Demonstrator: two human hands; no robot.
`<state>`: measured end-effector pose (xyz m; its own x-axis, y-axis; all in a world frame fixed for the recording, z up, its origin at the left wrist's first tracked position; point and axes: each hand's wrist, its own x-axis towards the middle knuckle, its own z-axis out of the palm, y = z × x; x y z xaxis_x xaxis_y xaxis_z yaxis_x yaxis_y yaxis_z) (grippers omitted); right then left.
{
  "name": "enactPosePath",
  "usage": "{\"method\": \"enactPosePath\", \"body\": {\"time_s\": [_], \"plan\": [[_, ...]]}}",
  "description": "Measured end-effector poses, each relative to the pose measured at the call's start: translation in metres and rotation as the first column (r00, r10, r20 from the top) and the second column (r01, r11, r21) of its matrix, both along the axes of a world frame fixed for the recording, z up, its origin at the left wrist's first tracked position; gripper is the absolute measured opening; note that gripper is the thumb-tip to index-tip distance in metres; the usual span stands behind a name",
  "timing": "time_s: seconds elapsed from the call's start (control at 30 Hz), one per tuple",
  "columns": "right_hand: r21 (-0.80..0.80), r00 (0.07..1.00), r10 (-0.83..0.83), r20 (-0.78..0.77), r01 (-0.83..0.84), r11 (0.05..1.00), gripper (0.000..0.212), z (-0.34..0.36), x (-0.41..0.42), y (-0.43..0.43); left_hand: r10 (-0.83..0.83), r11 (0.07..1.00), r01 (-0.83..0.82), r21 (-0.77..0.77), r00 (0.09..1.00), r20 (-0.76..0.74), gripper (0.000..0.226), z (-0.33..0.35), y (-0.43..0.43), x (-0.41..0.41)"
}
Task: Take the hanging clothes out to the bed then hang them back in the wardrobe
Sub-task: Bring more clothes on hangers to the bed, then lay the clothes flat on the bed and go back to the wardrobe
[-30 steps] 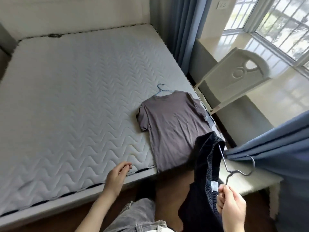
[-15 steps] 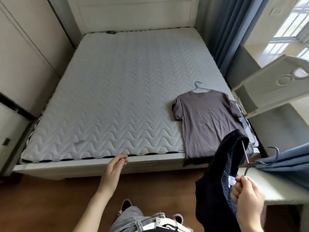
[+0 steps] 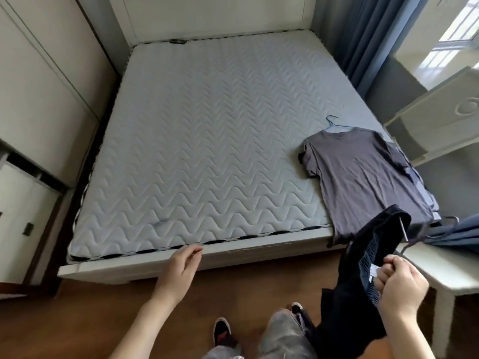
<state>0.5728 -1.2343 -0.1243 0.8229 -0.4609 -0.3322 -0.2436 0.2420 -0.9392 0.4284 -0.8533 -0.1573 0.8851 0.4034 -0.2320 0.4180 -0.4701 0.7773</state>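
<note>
While the right hand point(image 3: 399, 283) pinches the dark garment point(image 3: 344, 294) by its top edge, close to a white label at lower right of the frame, the cloth hangs down past the knees. Its wire hanger point(image 3: 404, 230) pokes out above the fingers. It's held high, I'd say, so nothing drags on the floor.

The left hand point(image 3: 181, 265) floats at bottom centre, fingers loosely curled and holding nothing, just short of the foot of the bed point(image 3: 259, 255), and it looks ready to help spread the cloth.

At centre right a grey T-shirt point(image 3: 363, 177) lies flat on the mattress point(image 3: 207, 138), on its blue hanger point(image 3: 334, 124), hem spilling over the foot edge. It's tucked to the right, which leaves room leftward for this next piece.

Cupboard doors point(image 3: 39, 99) line the left edge, likely the wardrobe.
</note>
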Motion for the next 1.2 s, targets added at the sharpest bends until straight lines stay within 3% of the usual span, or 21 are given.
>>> {"method": "enactPosePath", "body": {"time_s": [0.3, 0.43, 0.6, 0.7, 0.9, 1.07, 1.2], "plan": [[-0.003, 0.999, -0.042, 0.021, 0.042, 0.999, 0.027, 0.011, 0.060, 0.116, -0.138, 0.974, 0.140, 0.178, 0.990, -0.024, 0.027, -0.012, 0.078, 0.111], [0.036, 0.998, -0.044, 0.042, 0.042, 0.998, 0.027, 0.008, 0.124, 0.171, -0.171, 0.963, 0.173, 0.207, 0.985, -0.031, 0.038, -0.029, 0.103, 0.183], [0.109, 0.995, -0.082, 0.061, 0.075, 0.991, 0.027, -0.018, 0.224, 0.244, -0.117, 0.971, 0.117, 0.210, 0.993, -0.012, 0.030, -0.081, 0.141, 0.279], [0.130, 0.993, -0.095, 0.063, 0.087, 0.988, 0.028, -0.065, 0.283, 0.289, -0.101, 0.969, 0.097, 0.225, 0.995, 0.009, 0.043, -0.141, 0.162, 0.343], [0.143, 0.992, -0.124, -0.008, 0.124, 0.982, 0.027, -0.199, 0.394, 0.376, -0.140, 0.939, 0.123, 0.322, 0.990, 0.031, 0.048, -0.293, 0.212, 0.458], [0.138, 0.998, -0.037, -0.054, 0.044, 0.989, 0.026, -0.305, 0.454, 0.421, -0.294, 0.766, 0.262, 0.587, 0.955, -0.043, 0.059, -0.409, 0.270, 0.545], [0.024, 0.992, 0.115, -0.047, -0.114, 0.993, 0.025, -0.362, 0.474, 0.435, -0.279, 0.707, 0.295, 0.642, 0.952, -0.130, 0.061, -0.463, 0.313, 0.573]]}}
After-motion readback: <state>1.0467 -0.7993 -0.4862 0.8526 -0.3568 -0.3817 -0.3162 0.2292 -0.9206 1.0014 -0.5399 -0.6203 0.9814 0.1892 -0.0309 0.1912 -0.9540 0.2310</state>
